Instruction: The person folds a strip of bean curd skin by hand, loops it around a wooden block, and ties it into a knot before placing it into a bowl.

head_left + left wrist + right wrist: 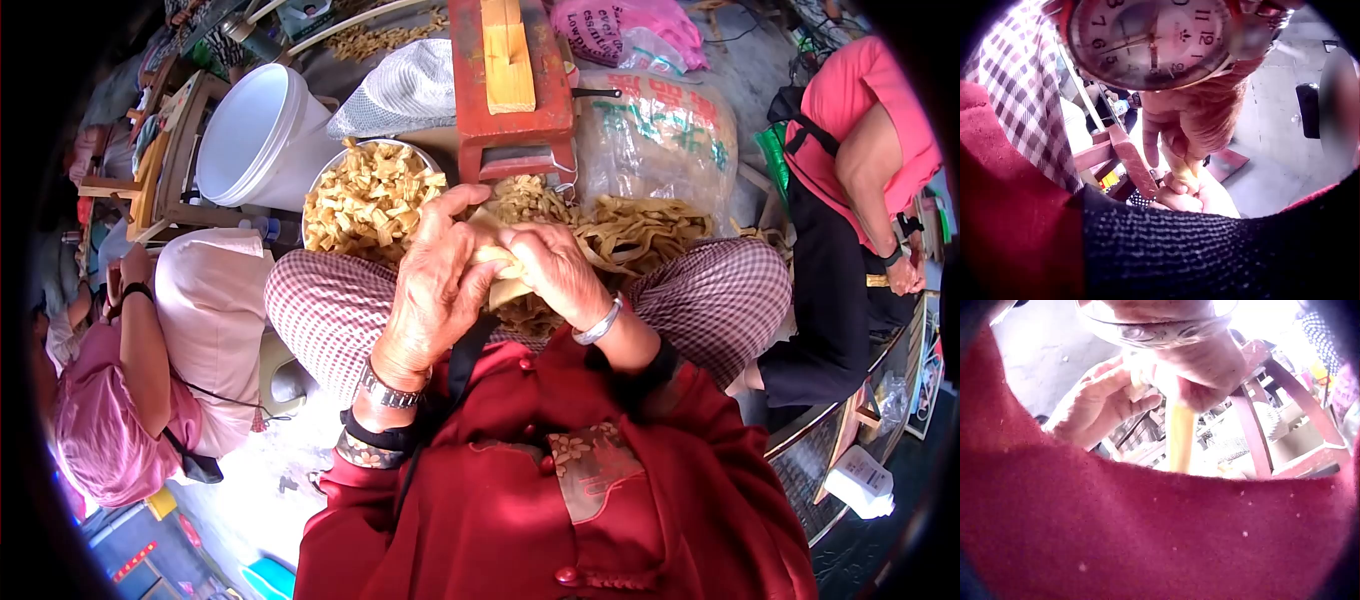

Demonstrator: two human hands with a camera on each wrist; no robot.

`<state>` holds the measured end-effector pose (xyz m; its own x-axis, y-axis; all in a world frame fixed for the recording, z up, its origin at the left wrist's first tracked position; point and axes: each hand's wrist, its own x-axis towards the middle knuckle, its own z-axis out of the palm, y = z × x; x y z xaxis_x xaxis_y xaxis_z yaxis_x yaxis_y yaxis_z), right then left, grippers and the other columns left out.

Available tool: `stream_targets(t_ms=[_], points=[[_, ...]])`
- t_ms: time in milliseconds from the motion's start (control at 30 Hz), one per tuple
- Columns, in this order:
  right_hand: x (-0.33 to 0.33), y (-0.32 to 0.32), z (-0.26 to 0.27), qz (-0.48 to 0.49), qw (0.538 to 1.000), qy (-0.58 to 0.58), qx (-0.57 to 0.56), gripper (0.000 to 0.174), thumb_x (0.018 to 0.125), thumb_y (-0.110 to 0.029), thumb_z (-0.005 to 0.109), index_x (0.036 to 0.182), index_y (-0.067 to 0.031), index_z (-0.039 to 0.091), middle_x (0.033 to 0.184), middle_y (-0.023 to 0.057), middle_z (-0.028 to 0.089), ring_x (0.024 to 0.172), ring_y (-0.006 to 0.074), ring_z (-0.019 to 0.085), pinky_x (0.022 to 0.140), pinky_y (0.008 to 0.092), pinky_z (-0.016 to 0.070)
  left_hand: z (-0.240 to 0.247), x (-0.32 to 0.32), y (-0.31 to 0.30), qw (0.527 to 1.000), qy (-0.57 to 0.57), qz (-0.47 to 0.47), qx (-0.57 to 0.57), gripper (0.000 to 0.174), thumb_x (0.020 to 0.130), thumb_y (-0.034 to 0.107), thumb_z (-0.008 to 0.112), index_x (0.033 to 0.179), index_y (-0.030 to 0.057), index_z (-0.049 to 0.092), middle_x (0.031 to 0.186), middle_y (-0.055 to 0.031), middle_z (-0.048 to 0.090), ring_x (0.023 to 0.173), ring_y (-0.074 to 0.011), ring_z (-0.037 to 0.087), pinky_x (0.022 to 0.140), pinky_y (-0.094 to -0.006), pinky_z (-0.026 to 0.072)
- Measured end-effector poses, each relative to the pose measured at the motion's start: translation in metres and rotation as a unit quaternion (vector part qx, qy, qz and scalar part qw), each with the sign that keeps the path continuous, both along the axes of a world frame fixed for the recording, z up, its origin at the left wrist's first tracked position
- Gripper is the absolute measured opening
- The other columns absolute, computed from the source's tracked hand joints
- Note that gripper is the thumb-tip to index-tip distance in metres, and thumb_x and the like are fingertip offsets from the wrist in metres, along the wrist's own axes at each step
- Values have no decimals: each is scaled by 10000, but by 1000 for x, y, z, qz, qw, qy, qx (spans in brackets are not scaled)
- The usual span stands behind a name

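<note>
A pale yellow flat strip (509, 291) is folded between the two hands above the lap. In the head view the left hand (432, 275) pinches it from the left with thumb and fingers, the index finger raised. From the other side the right hand (562, 268) grips the fold, its thumb pressed on top. One length of the strip (1182, 437) hangs down below the right hand in the right wrist view. In the left wrist view the strip (1185, 174) runs between both hands' fingertips. Long tan strips (645, 232) lie beyond the right hand.
A tub of folded yellow pieces (370, 205) stands by the left knee. Ahead is a red wooden bench (515, 135) with a wood block (510, 85). A white bucket (245, 145) and a clear plastic sack (655, 140) flank it. People sit at both sides.
</note>
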<state>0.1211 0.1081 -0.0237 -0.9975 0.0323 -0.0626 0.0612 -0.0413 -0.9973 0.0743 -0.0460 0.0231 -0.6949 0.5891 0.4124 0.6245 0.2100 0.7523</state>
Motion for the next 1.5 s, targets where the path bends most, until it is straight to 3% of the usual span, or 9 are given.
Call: stream_targets(t_ms=[100,167,267,467,733,967,1133,1367,1500], points=[[3,3,-1,57,998,18,17,320,941,-266,464,890,16,607,760,139,625,670,217,609,611,314,460,-8,2,-6,997,-73,-26,-9,139,757,-30,622,871,-5,546,895,-137,570,818,-333,570,740,-355,475],[6,-1,-5,43,998,-2,-43,348,950,-302,465,878,10,602,764,137,619,685,243,613,613,322,461,-17,2,-8,985,-168,-14,23,134,815,-14,616,919,15,537,849,-83,589,705,-204,565,654,-283,468],[9,-1,9,18,989,100,108,311,953,-308,476,907,-13,565,756,133,589,683,262,608,618,338,461,-9,5,-6,876,-447,-25,180,122,881,38,602,990,37,545,790,1,597,631,-22,469,541,-165,382],[16,5,25,23,995,100,15,310,959,-309,483,930,-8,552,718,70,547,614,137,551,569,267,432,-4,3,-10,734,-596,-144,293,324,860,13,609,1178,10,542,965,-34,639,724,-59,553,643,-164,442],[22,4,13,2,995,10,-97,275,969,-278,472,956,-18,560,718,-8,508,595,59,453,537,213,396,-2,13,3,980,-190,-53,17,337,876,144,617,1193,33,591,1146,-91,548,1073,-201,493,933,-312,385],[24,-1,13,-34,999,17,-30,301,985,-301,429,1134,-45,482,843,12,553,654,64,487,567,210,425,-18,12,10,947,-295,-56,114,361,963,251,492,1167,-35,574,983,-101,594,926,-171,554,768,-270,473],[29,6,8,-43,998,44,-24,344,985,-350,411,1118,-44,491,809,25,553,641,72,488,583,226,437,-18,15,8,774,-579,-151,206,451,962,344,459,1136,-59,562,883,-96,613,728,-169,575,698,-315,504],[43,44,14,-96,983,77,134,222,927,-223,560,851,-16,582,682,-1,532,602,66,446,546,232,373,-11,-1,-8,646,-649,-154,373,419,981,308,427,1128,-64,551,911,-61,563,722,-136,529,714,-343,506],[42,48,11,-49,968,95,226,157,886,-152,613,853,0,589,622,41,535,548,88,465,516,265,389,-8,-5,-8,675,-638,-114,352,429,991,306,395,1133,-72,539,906,-61,542,709,-128,515,717,-350,508]])
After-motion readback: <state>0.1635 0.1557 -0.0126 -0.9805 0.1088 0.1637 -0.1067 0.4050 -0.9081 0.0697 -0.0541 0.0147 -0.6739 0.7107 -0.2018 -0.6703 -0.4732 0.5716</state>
